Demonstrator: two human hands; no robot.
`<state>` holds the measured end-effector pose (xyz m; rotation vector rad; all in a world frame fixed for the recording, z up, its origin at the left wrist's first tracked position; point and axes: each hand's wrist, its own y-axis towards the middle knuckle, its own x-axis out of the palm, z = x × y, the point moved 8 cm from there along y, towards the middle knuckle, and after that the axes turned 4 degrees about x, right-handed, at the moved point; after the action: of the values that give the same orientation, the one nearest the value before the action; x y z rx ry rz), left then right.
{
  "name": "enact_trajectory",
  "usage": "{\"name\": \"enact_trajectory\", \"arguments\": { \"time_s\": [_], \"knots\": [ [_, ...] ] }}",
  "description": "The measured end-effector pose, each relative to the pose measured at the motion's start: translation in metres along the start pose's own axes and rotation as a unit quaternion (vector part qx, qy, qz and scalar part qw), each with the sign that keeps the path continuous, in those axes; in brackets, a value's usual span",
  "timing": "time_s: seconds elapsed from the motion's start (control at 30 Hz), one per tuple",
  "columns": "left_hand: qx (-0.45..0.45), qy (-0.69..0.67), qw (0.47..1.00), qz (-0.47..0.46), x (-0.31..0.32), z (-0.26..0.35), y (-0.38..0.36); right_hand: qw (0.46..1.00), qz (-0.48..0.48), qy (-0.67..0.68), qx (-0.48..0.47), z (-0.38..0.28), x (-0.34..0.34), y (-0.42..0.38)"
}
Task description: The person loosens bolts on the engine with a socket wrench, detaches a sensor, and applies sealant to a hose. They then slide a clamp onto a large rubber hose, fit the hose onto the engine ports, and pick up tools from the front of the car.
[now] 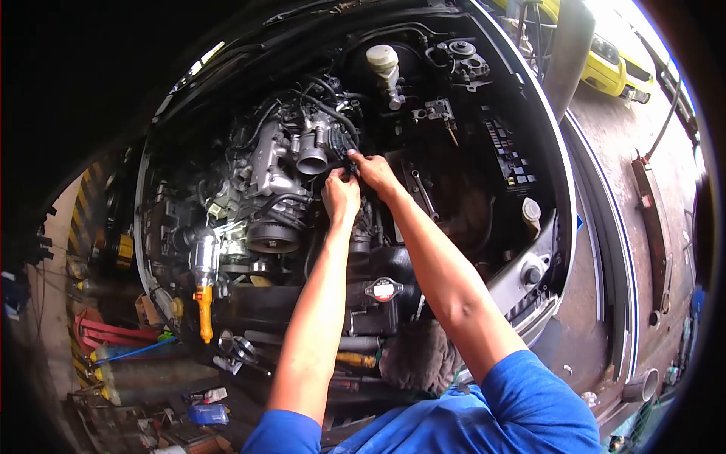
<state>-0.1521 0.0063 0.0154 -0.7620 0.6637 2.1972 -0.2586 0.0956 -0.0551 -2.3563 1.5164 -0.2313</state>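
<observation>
Leaning over engine bay (469, 200). Right hand (376, 174) bending inward, thumb touching dark ribbed part (344, 141); can't tell whether fingers are gripping it. Left hand (344, 195) curling just beside, fingertips partly hidden, so can't tell its hold either. Ribbed part sitting just right of metal intake pipe (311, 157). Yellow-handled lamp (205, 253) resting near front left; radiator cap (384, 289) sitting nearer me.
</observation>
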Motion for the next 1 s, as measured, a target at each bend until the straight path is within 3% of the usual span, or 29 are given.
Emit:
{"name": "enact_trajectory", "arguments": {
  "time_s": [0.03, 0.1, 0.17, 0.33, 0.43, 0.5, 0.53, 0.6, 0.7, 0.73, 0.83, 0.93, 1.0],
  "knots": [
    [-0.005, 0.016, 1.0, 0.014, 0.002, 0.001, 0.002, 0.998, 0.002, -0.052, -0.018, -0.001, -0.001, 0.004],
    [-0.014, 0.008, 0.999, 0.033, 0.006, -0.004, 0.003, 1.0, -0.008, -0.029, -0.002, 0.008, 0.004, 0.011],
    [-0.018, 0.012, 0.999, 0.049, 0.002, 0.0, 0.002, 0.998, -0.005, -0.037, 0.05, -0.001, -0.003, -0.007],
    [-0.017, 0.04, 0.998, 0.045, 0.003, -0.001, 0.005, 0.995, -0.001, -0.088, -0.051, 0.02, 0.013, 0.027],
    [-0.025, 0.042, 0.998, 0.03, 0.005, -0.004, 0.006, 0.994, 0.003, -0.107, -0.017, 0.029, 0.011, 0.029],
    [-0.005, 0.06, 0.998, 0.03, 0.006, -0.002, 0.007, 0.969, 0.005, -0.198, -0.147, 0.017, 0.019, 0.03],
    [-0.002, 0.059, 0.998, 0.031, 0.006, -0.002, 0.006, 0.966, 0.002, -0.207, -0.152, 0.021, 0.021, 0.033],
    [0.011, 0.066, 0.997, 0.034, 0.004, 0.004, 0.004, 0.983, -0.017, -0.152, -0.105, 0.027, 0.02, 0.035],
    [0.024, 0.062, 0.997, 0.026, 0.004, 0.006, 0.003, 0.998, -0.029, -0.039, 0.042, 0.018, 0.007, 0.0],
    [0.005, 0.05, 0.999, 0.021, 0.001, 0.008, -0.006, 0.998, -0.056, 0.001, -0.016, 0.015, 0.008, -0.005],
    [0.041, 0.059, 0.997, 0.015, 0.001, 0.0, -0.013, 0.999, -0.028, 0.039, 0.013, 0.028, 0.002, -0.029],
    [0.001, 0.011, 0.995, -0.096, 0.005, -0.018, -0.011, 0.995, -0.036, 0.011, -0.094, 0.017, 0.001, -0.043],
    [0.051, -0.012, 0.988, -0.145, 0.003, -0.029, -0.019, 0.988, -0.068, -0.025, -0.139, 0.007, -0.005, -0.063]
  ]
}}
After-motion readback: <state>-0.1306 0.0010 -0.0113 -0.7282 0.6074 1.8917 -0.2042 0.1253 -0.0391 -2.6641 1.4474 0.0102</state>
